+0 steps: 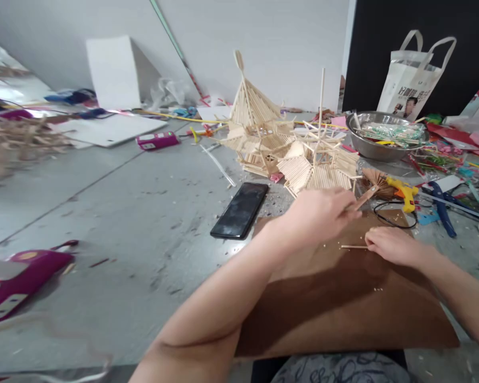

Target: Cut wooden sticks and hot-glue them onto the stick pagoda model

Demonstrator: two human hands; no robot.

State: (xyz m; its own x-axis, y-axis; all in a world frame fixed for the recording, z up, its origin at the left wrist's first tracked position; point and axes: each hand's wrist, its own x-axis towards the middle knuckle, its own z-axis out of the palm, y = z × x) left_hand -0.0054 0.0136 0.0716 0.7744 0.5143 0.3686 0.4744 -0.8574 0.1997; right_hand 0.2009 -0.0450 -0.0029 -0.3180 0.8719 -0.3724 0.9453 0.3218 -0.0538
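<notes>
My left hand (pixel 323 213) is closed around a flat brown handle (pixel 368 196) with a metal rivet near its end; the rest of that tool is hidden in the fist. Below and to the right, my right hand (pixel 391 244) pinches a thin wooden stick (pixel 353 247) that points left, low over a brown board (pixel 343 314). Tiny pale offcuts (pixel 378 290) lie on the board. Just beyond my left hand stands a pavilion-like model (pixel 315 175) built of sticks, with one stick rising upright. A taller stick model (pixel 255 111) with a pointed roof stands beside it.
A black phone (pixel 240 210) lies left of the board. To the right are a yellow glue gun (pixel 403 192), blue-handled pliers (pixel 443 210) and a metal bowl (pixel 369 151) of wrapped items. Magenta power strips (pixel 157 140) and a white bag (pixel 409 80) are farther out.
</notes>
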